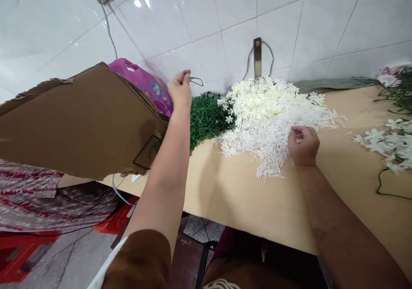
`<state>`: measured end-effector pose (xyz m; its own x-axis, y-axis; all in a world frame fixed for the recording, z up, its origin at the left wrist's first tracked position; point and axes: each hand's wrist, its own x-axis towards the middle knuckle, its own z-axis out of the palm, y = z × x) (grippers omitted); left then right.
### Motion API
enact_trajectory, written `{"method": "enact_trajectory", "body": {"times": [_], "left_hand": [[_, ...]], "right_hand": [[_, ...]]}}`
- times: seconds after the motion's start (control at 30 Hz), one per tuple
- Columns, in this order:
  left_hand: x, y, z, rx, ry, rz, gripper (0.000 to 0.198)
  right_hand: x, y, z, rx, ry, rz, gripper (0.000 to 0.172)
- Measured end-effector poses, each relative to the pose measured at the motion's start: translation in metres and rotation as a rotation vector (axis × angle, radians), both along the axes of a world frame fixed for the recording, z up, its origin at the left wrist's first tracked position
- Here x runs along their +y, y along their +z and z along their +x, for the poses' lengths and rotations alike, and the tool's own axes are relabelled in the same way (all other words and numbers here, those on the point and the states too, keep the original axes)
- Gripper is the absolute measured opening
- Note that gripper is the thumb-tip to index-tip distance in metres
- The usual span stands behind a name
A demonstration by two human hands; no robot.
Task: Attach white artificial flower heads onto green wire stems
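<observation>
My left hand (180, 89) is raised near the tiled wall, its fingers pinched on a thin green plastic stem (197, 81) that curves out to the right. Below it lies a heap of green plastic stems (206, 117). Beside that heap spreads a large pile of small white artificial flowers (264, 108), pale yellow at the back, with thin white stalks toward the front. At the pile's right front edge, my right hand (304, 145) has its fingertips pressed together; whatever is between them is too small to make out.
A big brown cardboard sheet (83, 121) stands at the left, with a purple plastic bag (141, 76) behind it. Finished-looking white flower sprays (392, 145) lie at the table's right. A metal strip (257, 57) leans on the wall. Red stools (28, 254) stand below left.
</observation>
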<state>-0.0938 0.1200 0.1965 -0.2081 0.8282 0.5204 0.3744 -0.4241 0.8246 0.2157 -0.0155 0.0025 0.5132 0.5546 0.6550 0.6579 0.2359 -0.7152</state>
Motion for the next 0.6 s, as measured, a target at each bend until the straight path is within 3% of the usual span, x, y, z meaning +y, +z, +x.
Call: {"method": "enact_trajectory", "body": {"times": [0.1,0.13,0.27,0.37,0.47,0.6], "left_hand": [[-0.036,-0.023,-0.004,-0.170,-0.050,0.023,0.015],[-0.052,-0.038,-0.002,-0.185,-0.141,-0.052,0.017],[-0.113,-0.107,0.022,-0.200,-0.297,-0.256,0.036],[-0.143,-0.143,0.046,-0.202,-0.393,-0.493,0.040],[-0.156,-0.156,0.061,-0.105,-0.521,-0.636,0.036],[-0.159,-0.155,0.064,0.133,-0.674,-0.691,0.018]], "right_hand": [[-0.003,0.004,-0.007,-0.073,0.044,-0.002,0.009],[-0.004,0.006,-0.010,-0.109,0.072,0.000,0.009],[-0.012,0.012,-0.032,-0.290,0.248,-0.018,0.009],[-0.018,0.013,-0.049,-0.394,0.378,-0.013,0.009],[-0.021,0.010,-0.059,-0.471,0.477,-0.028,0.012],[-0.020,0.001,-0.062,-0.557,0.522,-0.174,0.016]]}}
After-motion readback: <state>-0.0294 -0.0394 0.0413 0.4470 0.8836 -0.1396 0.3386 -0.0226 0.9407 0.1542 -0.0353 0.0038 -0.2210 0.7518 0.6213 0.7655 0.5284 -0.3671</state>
